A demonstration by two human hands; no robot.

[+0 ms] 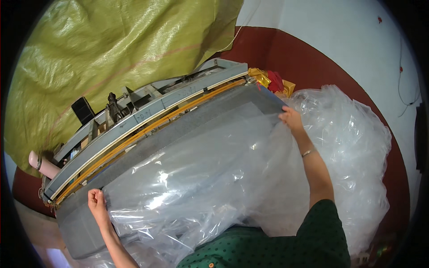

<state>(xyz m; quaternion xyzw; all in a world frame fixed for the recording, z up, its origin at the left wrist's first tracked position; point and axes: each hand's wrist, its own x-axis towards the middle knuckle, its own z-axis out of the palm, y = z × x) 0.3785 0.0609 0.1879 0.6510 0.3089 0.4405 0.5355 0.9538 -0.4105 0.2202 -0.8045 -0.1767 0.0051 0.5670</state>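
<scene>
A sheet of clear plastic film (187, 169) spreads over a long dark grey work surface (167, 138), shiny and wrinkled toward my body. My left hand (97, 203) is closed at the film's left corner, fingers curled in a pinch. Farther off, at the right end of the surface, my right hand (291, 118) pinches the film's other corner. Between the two hands the film's far edge runs fairly straight along the surface. Its near part hangs in loose folds against my green dotted top.
Behind the surface runs a long grey metal frame (147, 114) with an orange-yellow strip (156, 125). A phone (82, 110) and pink bottle (44, 165) are by it. A large heap of clear plastic (353, 152) lies right. A yellow-green woven sheet (120, 44) hangs behind.
</scene>
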